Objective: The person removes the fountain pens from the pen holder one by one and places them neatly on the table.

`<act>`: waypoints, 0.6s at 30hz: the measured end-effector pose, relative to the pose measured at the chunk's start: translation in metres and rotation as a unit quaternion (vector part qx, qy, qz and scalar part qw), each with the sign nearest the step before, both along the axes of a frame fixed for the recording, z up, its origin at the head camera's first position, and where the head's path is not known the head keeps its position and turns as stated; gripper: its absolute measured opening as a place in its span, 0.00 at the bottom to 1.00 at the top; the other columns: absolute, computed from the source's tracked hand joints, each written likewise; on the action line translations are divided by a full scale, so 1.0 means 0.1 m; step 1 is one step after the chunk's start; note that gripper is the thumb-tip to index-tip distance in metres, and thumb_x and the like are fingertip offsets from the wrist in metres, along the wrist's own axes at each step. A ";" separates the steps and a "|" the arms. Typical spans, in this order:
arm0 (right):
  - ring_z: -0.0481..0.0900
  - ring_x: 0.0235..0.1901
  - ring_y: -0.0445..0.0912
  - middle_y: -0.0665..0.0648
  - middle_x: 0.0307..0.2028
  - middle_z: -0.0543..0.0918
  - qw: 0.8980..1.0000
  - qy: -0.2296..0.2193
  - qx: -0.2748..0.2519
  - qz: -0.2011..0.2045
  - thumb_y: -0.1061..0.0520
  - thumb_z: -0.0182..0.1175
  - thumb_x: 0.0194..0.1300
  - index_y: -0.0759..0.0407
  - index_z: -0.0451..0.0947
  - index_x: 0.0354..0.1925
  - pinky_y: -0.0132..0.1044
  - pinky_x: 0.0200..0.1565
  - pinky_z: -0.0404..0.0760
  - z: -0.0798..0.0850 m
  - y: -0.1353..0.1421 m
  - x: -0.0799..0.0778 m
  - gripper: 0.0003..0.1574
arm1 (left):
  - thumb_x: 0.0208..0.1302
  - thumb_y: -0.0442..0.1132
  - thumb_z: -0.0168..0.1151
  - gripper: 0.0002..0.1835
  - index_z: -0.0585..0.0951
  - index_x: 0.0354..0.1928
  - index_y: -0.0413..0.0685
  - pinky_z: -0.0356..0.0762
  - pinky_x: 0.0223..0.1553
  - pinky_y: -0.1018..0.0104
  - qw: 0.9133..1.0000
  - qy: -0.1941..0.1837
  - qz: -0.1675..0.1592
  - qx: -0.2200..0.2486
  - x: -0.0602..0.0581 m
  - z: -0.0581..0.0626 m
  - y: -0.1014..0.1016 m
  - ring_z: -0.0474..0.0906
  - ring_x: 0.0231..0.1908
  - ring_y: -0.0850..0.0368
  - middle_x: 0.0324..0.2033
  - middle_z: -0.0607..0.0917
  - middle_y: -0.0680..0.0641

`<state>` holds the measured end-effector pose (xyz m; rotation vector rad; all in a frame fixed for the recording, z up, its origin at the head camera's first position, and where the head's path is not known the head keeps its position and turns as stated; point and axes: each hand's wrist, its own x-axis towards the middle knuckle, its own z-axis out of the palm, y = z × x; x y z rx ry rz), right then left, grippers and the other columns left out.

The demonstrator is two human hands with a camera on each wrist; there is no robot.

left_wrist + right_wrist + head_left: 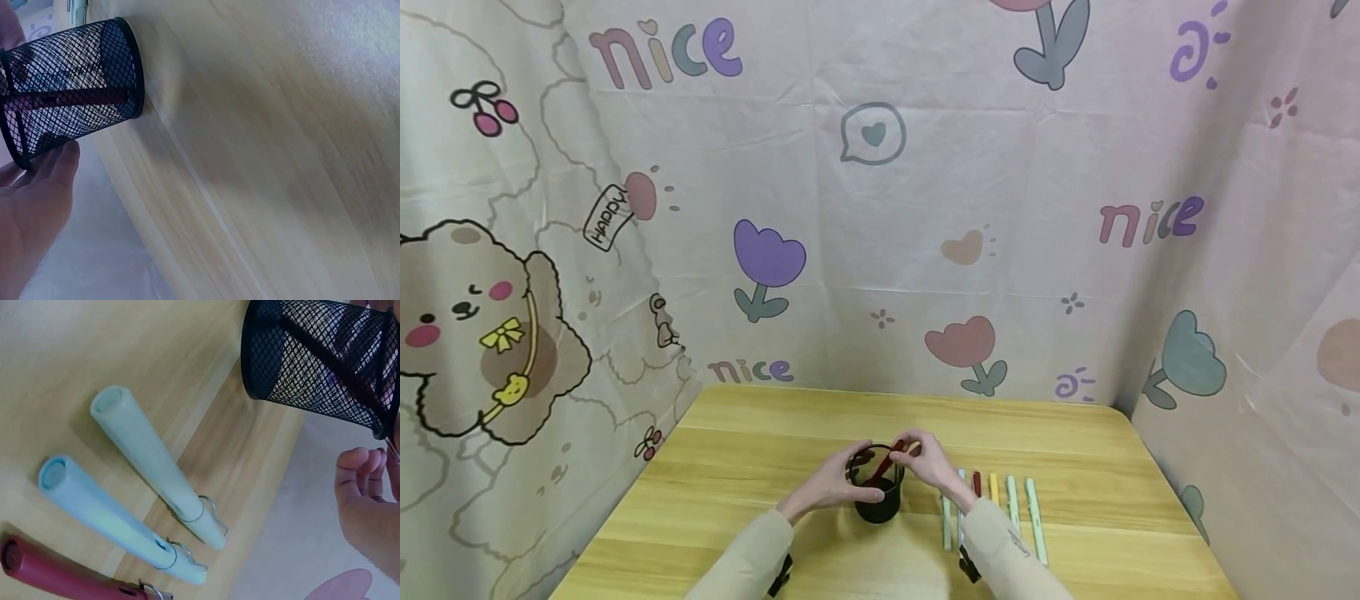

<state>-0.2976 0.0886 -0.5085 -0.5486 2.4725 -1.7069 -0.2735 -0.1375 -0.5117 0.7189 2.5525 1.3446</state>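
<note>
A black mesh pen holder [878,507] stands upright on the table, its round rim facing up. My left hand [829,483] grips it from the left, thumb in front and fingers behind. A dark red pen [882,469] leans inside the holder; through the mesh in the left wrist view, the pen [81,97] reaches close to the bottom. With thumb and fingers my right hand [928,460] pinches the pen's upper end at the rim. In the right wrist view, this hand [369,509] is partly cut off by the frame edge.
Several pens lie in a row under and right of my right forearm: a mint pen [153,462], a light blue pen [115,515], another dark red pen [62,572], a yellow pen [994,487] and more mint ones [1036,521]. A patterned curtain [880,208] hangs behind the wooden table [737,467].
</note>
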 end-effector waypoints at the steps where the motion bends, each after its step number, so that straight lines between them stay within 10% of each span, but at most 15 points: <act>1: 0.80 0.31 0.52 0.63 0.38 0.81 1.000 0.008 0.003 -0.002 0.60 0.65 0.67 0.65 0.81 0.42 0.29 0.26 0.74 0.00 0.00 0.00 0.08 | 0.56 0.53 0.75 0.51 0.61 0.75 0.39 0.71 0.66 0.33 1.000 0.004 0.000 -0.002 0.00 0.00 0.00 0.72 0.66 0.34 0.66 0.75 0.33; 18: 0.78 0.29 0.36 0.69 0.42 0.87 0.998 0.027 -0.049 -0.037 0.61 0.64 0.67 0.68 0.79 0.46 0.26 0.32 0.79 0.02 0.04 0.09 0.12 | 0.55 0.52 0.76 0.51 0.62 0.75 0.38 0.69 0.66 0.32 1.000 0.000 0.000 0.009 -0.01 -0.01 -0.02 0.73 0.66 0.35 0.66 0.75 0.33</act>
